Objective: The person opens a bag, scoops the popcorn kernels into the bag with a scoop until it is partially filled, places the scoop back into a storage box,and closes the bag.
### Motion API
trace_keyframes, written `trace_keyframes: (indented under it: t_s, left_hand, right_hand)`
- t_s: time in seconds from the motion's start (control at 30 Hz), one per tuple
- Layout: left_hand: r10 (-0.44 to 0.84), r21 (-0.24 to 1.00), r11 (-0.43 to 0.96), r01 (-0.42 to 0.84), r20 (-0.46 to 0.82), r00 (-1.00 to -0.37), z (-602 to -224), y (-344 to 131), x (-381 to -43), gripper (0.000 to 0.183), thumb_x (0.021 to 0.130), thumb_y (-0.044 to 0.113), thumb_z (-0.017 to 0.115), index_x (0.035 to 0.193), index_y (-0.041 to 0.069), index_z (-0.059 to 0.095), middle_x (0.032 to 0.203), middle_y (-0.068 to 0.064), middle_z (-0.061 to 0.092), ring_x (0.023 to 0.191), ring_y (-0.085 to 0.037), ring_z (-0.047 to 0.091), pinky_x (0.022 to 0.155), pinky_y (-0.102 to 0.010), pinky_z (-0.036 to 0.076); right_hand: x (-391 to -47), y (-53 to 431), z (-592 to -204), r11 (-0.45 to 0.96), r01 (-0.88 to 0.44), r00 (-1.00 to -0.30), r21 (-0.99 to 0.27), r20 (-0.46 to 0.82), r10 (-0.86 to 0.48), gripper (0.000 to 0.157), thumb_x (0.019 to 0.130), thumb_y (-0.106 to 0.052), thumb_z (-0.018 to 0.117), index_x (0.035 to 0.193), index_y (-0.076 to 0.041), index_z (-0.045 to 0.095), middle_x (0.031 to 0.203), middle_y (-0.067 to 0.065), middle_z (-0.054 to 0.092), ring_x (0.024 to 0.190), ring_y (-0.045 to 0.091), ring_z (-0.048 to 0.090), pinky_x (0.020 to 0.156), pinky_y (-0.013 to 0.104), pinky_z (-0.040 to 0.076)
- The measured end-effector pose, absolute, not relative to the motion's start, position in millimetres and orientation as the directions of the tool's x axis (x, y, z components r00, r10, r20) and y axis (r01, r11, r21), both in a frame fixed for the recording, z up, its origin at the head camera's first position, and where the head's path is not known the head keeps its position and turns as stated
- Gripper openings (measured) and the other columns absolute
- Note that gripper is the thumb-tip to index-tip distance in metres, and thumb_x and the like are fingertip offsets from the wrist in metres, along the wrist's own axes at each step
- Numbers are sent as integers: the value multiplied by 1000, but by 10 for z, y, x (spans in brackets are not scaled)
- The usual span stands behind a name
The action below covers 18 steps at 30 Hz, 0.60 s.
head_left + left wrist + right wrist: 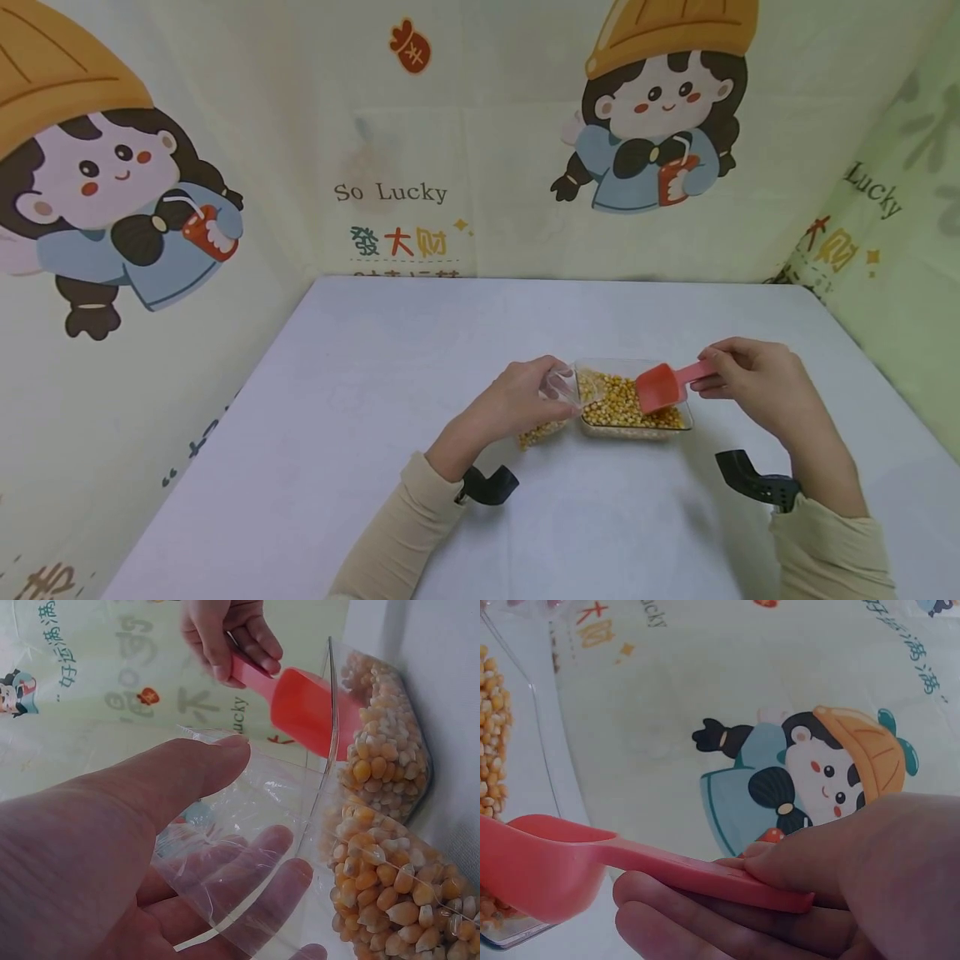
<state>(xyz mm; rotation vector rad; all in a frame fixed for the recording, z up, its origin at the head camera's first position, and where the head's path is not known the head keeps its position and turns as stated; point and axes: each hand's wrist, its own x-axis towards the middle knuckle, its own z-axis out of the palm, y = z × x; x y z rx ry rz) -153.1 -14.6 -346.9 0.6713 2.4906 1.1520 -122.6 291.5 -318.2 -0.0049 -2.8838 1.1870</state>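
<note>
My left hand (513, 398) grips the mouth of a clear plastic bag (277, 787), its thumb on one side of the film and the fingers on the other. Corn kernels (397, 889) fill the lower part of this bag, which stands against the left side of a clear rectangular container (637, 432). More corn kernels (617, 398) lie in the container. Between thumb and fingers, my right hand (765, 385) pinches the handle of a red scoop (658, 388). The scoop's head tilts down into the container, its front edge at the corn.
Both things stand on a white tabletop (315, 417), right of its middle. A printed cloth (510, 167) with cartoon figures hangs behind and at the sides. Each wrist carries a black camera mount, the left one (491, 486) close to the bag's near side.
</note>
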Motion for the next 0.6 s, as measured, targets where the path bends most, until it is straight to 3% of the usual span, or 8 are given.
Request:
trace_keyframes:
  t_s: [0.6]
  left_hand:
    - [537,769,573,284,-90,-839,-3468,-144,-1535,50,87,38,75,129,16,58,108,3,69,97,-8,64,81,-26,52]
  right_hand:
    - [-1300,2983,-3236,642,70,-992,-764,-123,-38,47,106,-30,47,127,11,54,98,16,73,80,16,75,75,26,59]
